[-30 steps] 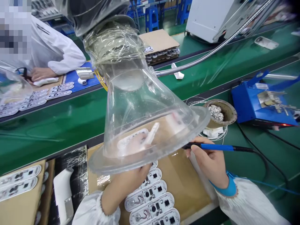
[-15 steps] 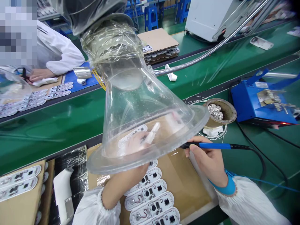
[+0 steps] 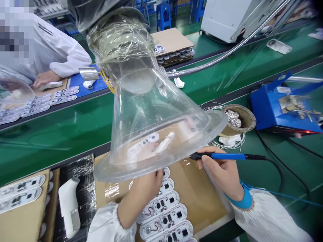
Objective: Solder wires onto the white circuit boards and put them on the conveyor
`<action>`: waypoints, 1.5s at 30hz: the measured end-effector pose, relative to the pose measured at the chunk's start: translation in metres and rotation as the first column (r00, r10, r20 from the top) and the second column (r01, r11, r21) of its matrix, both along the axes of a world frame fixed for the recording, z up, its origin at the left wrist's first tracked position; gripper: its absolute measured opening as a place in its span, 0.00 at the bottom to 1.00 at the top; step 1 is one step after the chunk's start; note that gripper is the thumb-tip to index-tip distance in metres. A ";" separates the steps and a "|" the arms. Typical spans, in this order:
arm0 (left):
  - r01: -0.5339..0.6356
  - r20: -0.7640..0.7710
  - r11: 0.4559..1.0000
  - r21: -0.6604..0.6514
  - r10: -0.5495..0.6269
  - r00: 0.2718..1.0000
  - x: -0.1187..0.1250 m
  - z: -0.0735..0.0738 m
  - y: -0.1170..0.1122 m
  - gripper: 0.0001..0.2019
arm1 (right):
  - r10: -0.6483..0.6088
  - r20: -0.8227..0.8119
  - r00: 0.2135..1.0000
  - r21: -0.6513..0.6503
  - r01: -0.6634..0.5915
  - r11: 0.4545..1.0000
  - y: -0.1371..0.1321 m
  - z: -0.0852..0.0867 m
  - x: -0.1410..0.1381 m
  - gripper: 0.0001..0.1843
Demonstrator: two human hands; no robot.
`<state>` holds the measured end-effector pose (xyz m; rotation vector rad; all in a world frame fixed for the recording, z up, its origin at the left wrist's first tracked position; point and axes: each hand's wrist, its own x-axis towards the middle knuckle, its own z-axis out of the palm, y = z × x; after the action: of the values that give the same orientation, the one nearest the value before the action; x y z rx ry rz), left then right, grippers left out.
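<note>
My right hand (image 3: 222, 173), a blue band at its wrist, is closed round a soldering iron (image 3: 224, 156) with a blue and black handle. Its tip points left under the rim of a clear fume hood (image 3: 161, 111). My left hand (image 3: 146, 186) reaches beneath that hood, and its fingers show only blurrily through the plastic. They are closed on a white plastic casing (image 3: 165, 143) shaped like a handheld thermometer part. Under my left forearm, several white oval shells with circuit boards (image 3: 164, 220) lie in a row on a brown cardboard sheet (image 3: 202, 201).
A pot of metal shavings (image 3: 241, 119) and a blue solder-feeding unit (image 3: 282, 107) stand at the right. A white thermometer body (image 3: 70, 206) lies left, near stacked board trays (image 3: 22, 220). Across the green bench, a co-worker's hand (image 3: 46, 79) holds a white casing.
My left hand has drawn back a little toward me and turned, so the white casing lies flatter. The iron has shifted slightly left in my right hand. The co-worker's hand has moved slightly.
</note>
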<state>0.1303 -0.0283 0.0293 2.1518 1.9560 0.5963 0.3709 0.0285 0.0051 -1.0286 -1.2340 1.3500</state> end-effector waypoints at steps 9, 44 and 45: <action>0.029 -0.008 0.997 0.071 -0.029 1.000 0.004 0.004 0.001 0.10 | 0.042 0.097 0.994 -0.021 -0.040 0.999 -0.005 0.000 0.001 0.05; 0.094 -0.077 0.996 0.002 -0.094 0.993 -0.006 -0.007 -0.005 0.10 | 0.047 0.196 0.979 0.055 -0.059 0.997 -0.003 0.002 -0.003 0.05; 0.095 -0.078 0.995 0.004 -0.094 0.993 -0.006 -0.007 -0.004 0.10 | 0.049 0.194 0.980 0.053 -0.061 0.997 -0.003 0.001 -0.003 0.05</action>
<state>0.1239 -0.0327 0.0225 2.2902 1.8793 0.5132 0.3682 0.0257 0.0060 -1.1108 -1.4471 1.2708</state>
